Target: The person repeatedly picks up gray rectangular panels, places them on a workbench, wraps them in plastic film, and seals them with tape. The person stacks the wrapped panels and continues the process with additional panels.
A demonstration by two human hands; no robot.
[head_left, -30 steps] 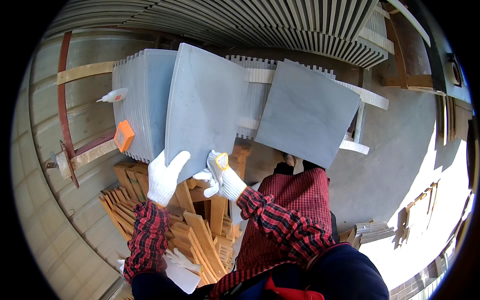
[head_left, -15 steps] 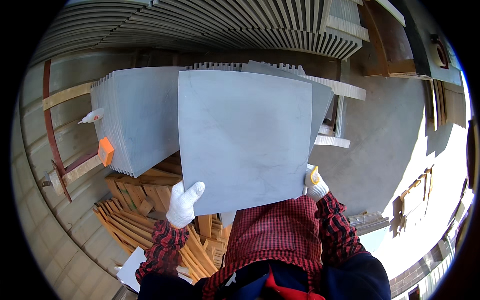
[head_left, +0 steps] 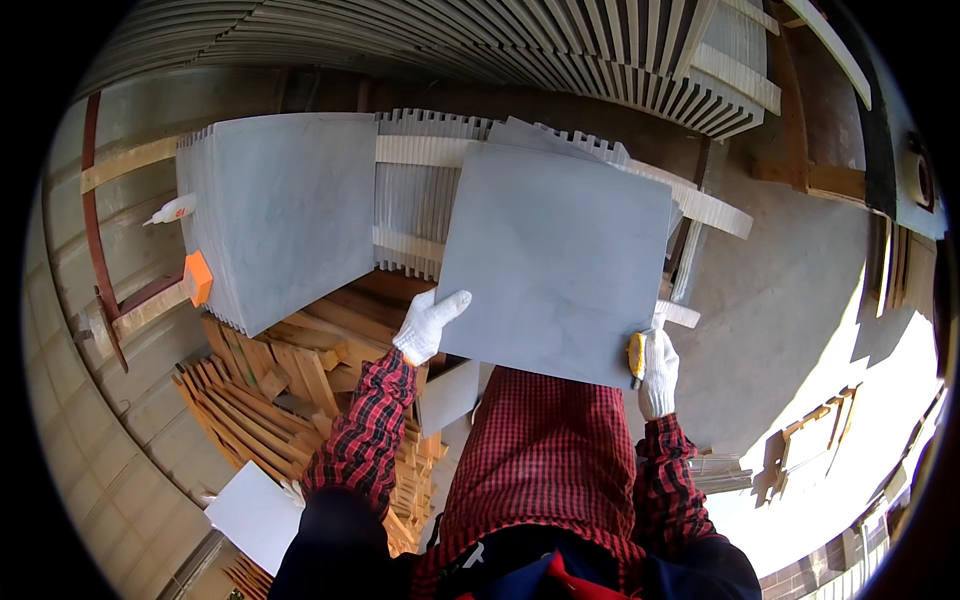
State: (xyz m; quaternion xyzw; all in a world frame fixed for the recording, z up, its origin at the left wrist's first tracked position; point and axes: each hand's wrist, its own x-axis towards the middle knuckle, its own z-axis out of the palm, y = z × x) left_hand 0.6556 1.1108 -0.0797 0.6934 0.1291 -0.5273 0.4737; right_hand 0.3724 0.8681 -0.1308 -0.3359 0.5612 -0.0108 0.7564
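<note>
A large square grey tile (head_left: 555, 260) is tilted in front of me, over the right part of the rack. My left hand (head_left: 428, 325), in a white knitted glove, grips its lower left edge, thumb on the face and fingers hidden behind. At its lower right corner, my gloved right hand (head_left: 657, 372) is closed around the edge. A small yellow tool with a dark tip (head_left: 636, 356) shows in that same hand; its exact kind is unclear. Just behind the held tile, another grey tile (head_left: 530, 137) shows its top edge, turned at an angle.
Several grey tiles (head_left: 290, 215) lean together at left on a slotted rack (head_left: 420, 195). A white squeeze bottle (head_left: 175, 209) and an orange block (head_left: 197, 278) are at their side. Wooden strips (head_left: 235, 420) lie below. More slotted racking (head_left: 560, 50) runs along the far side.
The held tile has shifted right and slightly away from me, with both hands on it. More of the slotted rack shows between it and the left stack.
</note>
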